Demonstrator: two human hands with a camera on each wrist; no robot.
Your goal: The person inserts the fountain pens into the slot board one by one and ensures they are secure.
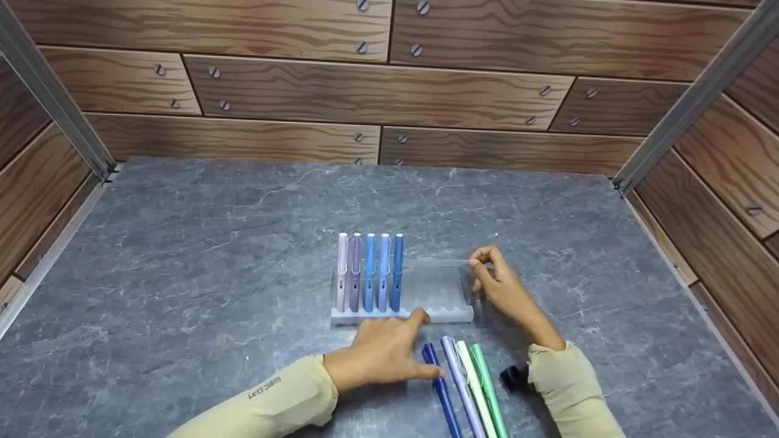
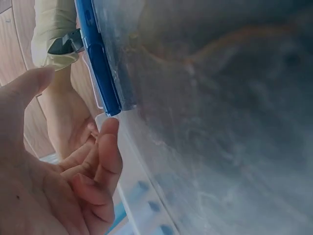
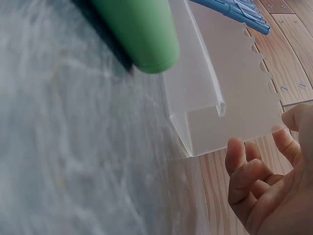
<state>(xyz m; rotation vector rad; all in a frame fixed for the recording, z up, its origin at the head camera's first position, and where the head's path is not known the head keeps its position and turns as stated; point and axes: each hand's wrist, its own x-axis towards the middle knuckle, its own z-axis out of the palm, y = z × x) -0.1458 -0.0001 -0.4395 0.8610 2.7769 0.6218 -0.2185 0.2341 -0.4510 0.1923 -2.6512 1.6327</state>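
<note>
A clear acrylic pen stand (image 1: 435, 289) holds several capped pens side by side on its left half, a pale lilac pen (image 1: 342, 274) outermost and a blue pen (image 1: 398, 274) innermost. My left hand (image 1: 380, 350) is at the stand's front ledge, index finger reaching over it and thumb stretched out beside a dark blue pen (image 1: 447, 401) on the table. With the thumb and a finger, my right hand (image 1: 502, 289) pinches the stand's upper right corner. The right wrist view shows that hand (image 3: 274, 181) at the panel's (image 3: 234, 122) edge.
In front of the stand a lilac pen (image 1: 464, 389), a pale green pen (image 1: 476, 389) and a green pen (image 1: 489, 389) lie together. A black object (image 1: 514, 378) shows at the right cuff. Wood-patterned walls (image 1: 377, 91) surround the grey marbled table (image 1: 213, 243).
</note>
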